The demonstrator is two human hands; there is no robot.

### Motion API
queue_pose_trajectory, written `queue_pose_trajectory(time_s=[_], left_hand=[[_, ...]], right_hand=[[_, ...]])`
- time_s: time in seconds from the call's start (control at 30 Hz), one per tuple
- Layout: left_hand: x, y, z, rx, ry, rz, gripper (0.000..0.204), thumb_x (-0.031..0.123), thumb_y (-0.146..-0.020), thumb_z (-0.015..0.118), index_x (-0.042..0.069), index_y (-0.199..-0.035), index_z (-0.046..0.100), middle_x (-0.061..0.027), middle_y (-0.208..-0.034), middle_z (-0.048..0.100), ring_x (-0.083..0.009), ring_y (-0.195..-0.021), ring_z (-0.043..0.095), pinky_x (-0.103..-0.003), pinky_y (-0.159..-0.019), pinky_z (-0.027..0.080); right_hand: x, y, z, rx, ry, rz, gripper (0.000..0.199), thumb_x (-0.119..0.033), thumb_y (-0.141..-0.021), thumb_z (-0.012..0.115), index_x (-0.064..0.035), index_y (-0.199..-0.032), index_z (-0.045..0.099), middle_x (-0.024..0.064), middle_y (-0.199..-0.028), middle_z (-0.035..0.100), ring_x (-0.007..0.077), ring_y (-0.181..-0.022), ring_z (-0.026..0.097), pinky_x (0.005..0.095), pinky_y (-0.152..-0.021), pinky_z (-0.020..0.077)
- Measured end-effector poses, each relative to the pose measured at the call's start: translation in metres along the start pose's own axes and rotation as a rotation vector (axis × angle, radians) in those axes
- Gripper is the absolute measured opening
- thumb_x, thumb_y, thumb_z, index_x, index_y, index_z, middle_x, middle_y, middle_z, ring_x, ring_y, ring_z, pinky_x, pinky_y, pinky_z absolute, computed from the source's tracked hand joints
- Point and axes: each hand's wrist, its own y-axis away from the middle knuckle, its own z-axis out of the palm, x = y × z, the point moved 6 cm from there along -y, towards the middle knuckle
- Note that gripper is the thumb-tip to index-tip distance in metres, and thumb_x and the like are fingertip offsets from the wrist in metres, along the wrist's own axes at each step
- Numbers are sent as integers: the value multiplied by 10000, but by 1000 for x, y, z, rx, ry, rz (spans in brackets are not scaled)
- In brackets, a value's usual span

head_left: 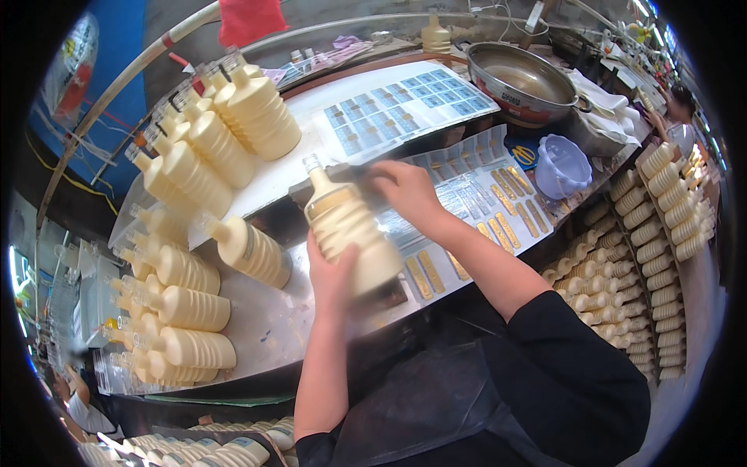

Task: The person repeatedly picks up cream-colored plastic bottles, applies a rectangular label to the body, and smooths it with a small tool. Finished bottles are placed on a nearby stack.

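Note:
My left hand (331, 268) is wrapped round the lower body of a cream-coloured ribbed bottle (348, 222). The bottle leans slightly, with its clear threaded neck up and a gold band round its shoulder. Just right of that shoulder is my right hand (403, 191), its bent fingers smeared by motion, so I cannot tell whether they hold anything. Below the right wrist lie sheets of long gold labels (498, 232) on the bench. Another cream bottle (253, 251) stands alone to the left of the held one.
Cream bottles crowd the bench's left end (187, 307) and the raised white board (307, 159). Blue label sheets (408, 101) lie on that board. At the right are a wide metal basin (525, 109), a lilac bucket (562, 167), yellow-handled scissors (523, 154) and racks of bottles (646, 233).

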Motion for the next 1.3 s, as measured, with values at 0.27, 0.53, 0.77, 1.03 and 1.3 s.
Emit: queue_pose_trajectory(time_s=[0.27, 0.53, 0.77, 1.03, 1.3], left_hand=[[0, 21, -7, 31, -61, 11, 879, 121, -887, 668, 25, -1628, 205, -214, -1484, 487, -276, -1324, 541, -384, -1119, 429], [13, 25, -7, 7, -151, 74, 909, 247, -906, 709, -29, -1615, 212, -239, -1516, 462, -311, -1382, 477, -422, -1170, 366], [-8, 54, -21, 60, -471, 177, 881, 236, -824, 699, -23, -1572, 312, -267, -1423, 491, -396, -1326, 486, -494, -1146, 366], [-13, 61, -21, -20, -174, 73, 982, 288, -864, 764, 1, -1623, 210, -219, -1563, 408, -309, -1453, 390, -439, -1210, 290], [-12, 53, -29, -118, 151, 96, 811, 254, -960, 698, 1, -1585, 249, -207, -1542, 407, -290, -1468, 365, -439, -1204, 306]], right_hand=[[42, -23, -66, 47, 258, 85, 197, -184, -914, 628, -60, -969, 771, 166, -1035, 739, 328, -936, 718, 403, -789, 551], [59, -72, -48, -134, 870, -233, 473, -3, -873, 536, -35, -1343, 577, 182, -1408, 615, 343, -1088, 694, 452, -895, 569], [63, -51, -75, -39, 895, -574, 144, -124, -911, 696, -90, -1045, 735, 78, -1004, 767, 282, -842, 742, 375, -710, 595], [-60, 54, -28, -344, 262, -774, 245, -106, -823, 754, -108, -1068, 749, 69, -1068, 769, 197, -730, 733, 314, -608, 573], [-63, 106, -3, -531, 380, -1161, 328, -113, -772, 744, -71, -1097, 757, 87, -1292, 713, 112, -617, 625, 270, -513, 501]])
